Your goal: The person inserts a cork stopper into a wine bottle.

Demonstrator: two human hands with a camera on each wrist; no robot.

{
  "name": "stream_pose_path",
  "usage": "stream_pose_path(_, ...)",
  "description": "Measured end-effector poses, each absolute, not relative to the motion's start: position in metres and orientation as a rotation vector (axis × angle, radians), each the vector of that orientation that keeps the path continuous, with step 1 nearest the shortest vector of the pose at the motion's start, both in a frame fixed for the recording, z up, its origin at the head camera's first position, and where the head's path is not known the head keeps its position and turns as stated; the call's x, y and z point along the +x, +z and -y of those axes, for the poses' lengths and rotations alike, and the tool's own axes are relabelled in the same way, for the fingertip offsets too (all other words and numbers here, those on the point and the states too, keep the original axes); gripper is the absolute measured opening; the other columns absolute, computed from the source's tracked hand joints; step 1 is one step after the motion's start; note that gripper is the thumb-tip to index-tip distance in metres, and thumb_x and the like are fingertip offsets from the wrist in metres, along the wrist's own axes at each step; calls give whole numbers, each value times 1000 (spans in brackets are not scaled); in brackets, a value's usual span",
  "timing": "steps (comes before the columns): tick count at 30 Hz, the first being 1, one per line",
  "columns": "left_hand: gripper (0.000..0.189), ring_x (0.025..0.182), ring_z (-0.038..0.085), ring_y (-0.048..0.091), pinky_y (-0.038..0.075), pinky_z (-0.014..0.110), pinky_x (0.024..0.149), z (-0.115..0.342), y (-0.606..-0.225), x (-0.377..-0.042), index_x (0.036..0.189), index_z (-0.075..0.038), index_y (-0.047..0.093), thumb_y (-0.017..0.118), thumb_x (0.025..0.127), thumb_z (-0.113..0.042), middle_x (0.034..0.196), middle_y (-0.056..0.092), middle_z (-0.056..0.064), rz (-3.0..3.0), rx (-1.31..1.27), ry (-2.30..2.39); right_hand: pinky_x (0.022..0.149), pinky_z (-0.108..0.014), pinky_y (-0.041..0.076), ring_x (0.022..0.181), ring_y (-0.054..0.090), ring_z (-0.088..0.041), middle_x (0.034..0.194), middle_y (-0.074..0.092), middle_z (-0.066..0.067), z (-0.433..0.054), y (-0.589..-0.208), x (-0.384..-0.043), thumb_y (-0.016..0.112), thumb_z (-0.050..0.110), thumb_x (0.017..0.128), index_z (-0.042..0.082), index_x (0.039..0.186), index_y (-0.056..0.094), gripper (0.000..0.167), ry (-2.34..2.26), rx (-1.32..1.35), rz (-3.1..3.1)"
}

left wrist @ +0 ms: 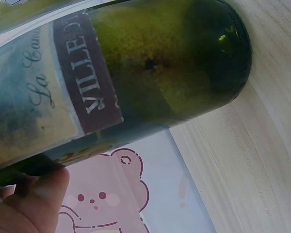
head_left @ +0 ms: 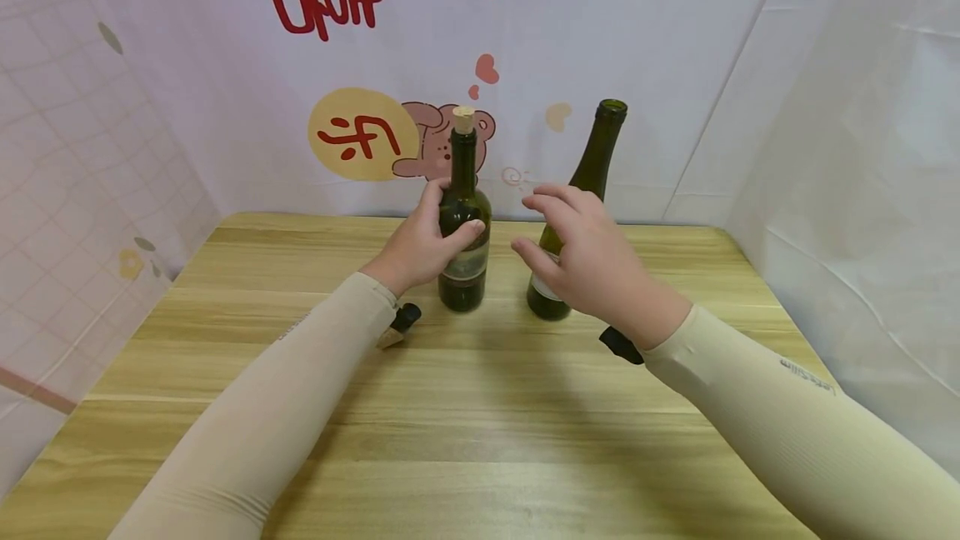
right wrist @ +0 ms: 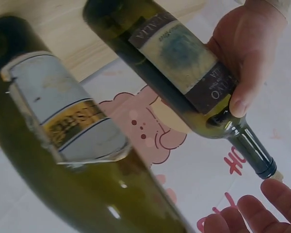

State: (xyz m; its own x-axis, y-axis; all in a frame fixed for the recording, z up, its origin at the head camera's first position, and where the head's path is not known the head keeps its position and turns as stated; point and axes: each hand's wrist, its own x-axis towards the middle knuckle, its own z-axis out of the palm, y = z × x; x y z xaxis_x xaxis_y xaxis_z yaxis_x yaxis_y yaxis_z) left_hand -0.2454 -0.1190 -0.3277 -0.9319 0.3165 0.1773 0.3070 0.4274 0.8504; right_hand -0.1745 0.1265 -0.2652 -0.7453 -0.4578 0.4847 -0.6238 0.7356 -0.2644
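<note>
My left hand (head_left: 423, 242) grips a green wine bottle (head_left: 462, 294) round its shoulder, the thumb across the front. The bottle stands upright on the wooden table (head_left: 465, 423), and a pale cork (head_left: 463, 120) sticks out of its mouth. A second green bottle (head_left: 598, 158), with no cork in its mouth, stands to the right and looks tilted in the head view. My right hand (head_left: 592, 257) hovers in front of it, holding nothing, fingers and thumb spread towards the corked bottle. In the right wrist view its fingertips (right wrist: 259, 206) overlap the area by the cork.
A white cloth backdrop (head_left: 645, 32) with red lettering and a pink cartoon bear (head_left: 435, 152) hangs behind the table. More pale cloth hangs at both sides. Small black pieces show below the left wrist (head_left: 406, 317) and the right wrist (head_left: 621, 346).
</note>
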Motion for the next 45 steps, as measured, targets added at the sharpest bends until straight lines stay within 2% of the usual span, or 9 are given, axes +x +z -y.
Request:
stream_pose_path(13,74,130,29,59,45,64,111,119,-330,-248,156,-30,24,63,100,-59,145,53,5,-2665,571,1567,113,-58,44,133,54,-45,140,60,-23,-149,-278,-171,79,19,95,-6,133,64,47,620,825,2475)
stream_pose_path(21,74,130,29,59,46,64,111,119,-330,-248,157,-29,24,63,100,-57,144,53,6,-2653,589,1574,108,-56,47,123,59,-46,129,64,-25,-164,-282,-173,81,13,91,-10,124,66,42,623,758,2348)
stream_pose_path(26,74,130,28,59,46,64,111,119,-330,-248,156,-31,24,63,100,-58,145,54,5,-2652,574,1572,107,-54,46,121,59,-45,125,64,-26,-172,-283,-177,82,12,91,-11,120,64,41,644,678,2311)
stream_pose_path(31,72,129,28,59,46,63,112,119,-330,-248,155,-31,25,64,100,-57,144,54,5,-2642,572,1585,101,-54,47,117,58,-45,126,62,-28,-176,-281,-181,80,13,93,-12,124,60,45,712,589,2336)
stream_pose_path(36,72,129,28,60,46,63,112,118,-330,-248,155,-31,25,64,100,-56,143,54,4,-2637,578,1595,98,-53,48,117,55,-43,136,53,-30,-177,-276,-186,76,21,96,-12,137,48,60,853,445,2439)
stream_pose_path(41,71,129,28,59,45,63,112,119,-330,-248,155,-30,25,64,100,-55,143,54,5,-2632,581,1599,106,-54,48,129,52,-40,152,43,-24,-179,-276,-198,73,34,99,-6,153,33,79,1022,371,2562)
stream_pose_path(45,72,130,28,59,45,63,113,119,-329,-248,155,-30,25,64,101,-55,144,54,5,-2633,582,1595,109,-53,46,131,51,-39,155,43,-20,-180,-279,-211,73,37,98,-2,156,31,81,1141,390,2593)
